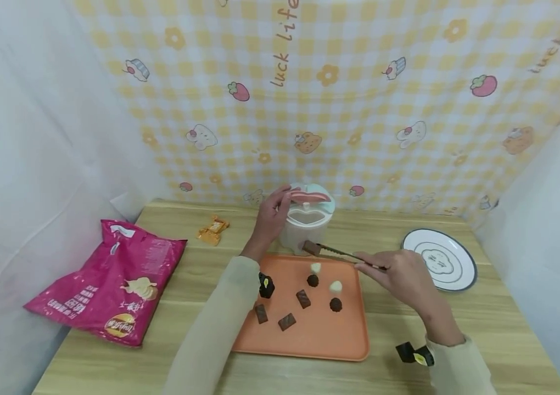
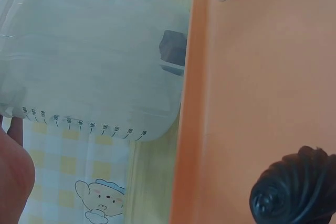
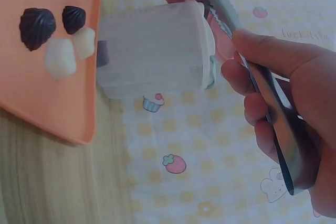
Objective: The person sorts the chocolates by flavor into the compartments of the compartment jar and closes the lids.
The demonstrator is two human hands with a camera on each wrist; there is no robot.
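Observation:
A translucent storage jar (image 1: 300,236) with measuring marks stands behind an orange tray (image 1: 319,343), its pink lid flap (image 1: 309,197) raised. My left hand (image 1: 274,211) grips that flap at the jar's top left. Metal tongs (image 3: 281,124) lie in my right hand (image 1: 401,274), thumb and fingers wrapped round them. At their tips a brown chocolate piece (image 1: 311,248) is pinched, overlapping the jar's front in the head view. Through the jar wall a dark piece (image 2: 173,47) shows near the base. Brown bars (image 1: 287,322), dark shell-shaped chocolates (image 3: 38,28) and white pieces (image 3: 60,57) lie on the tray.
A magenta crisp bag (image 1: 112,285) lies at the left, with orange-wrapped sweets (image 1: 213,229) behind it. To the right sits a white plate (image 1: 460,258) with a dark rim. A checked cloth (image 1: 359,109) hangs behind the wooden table.

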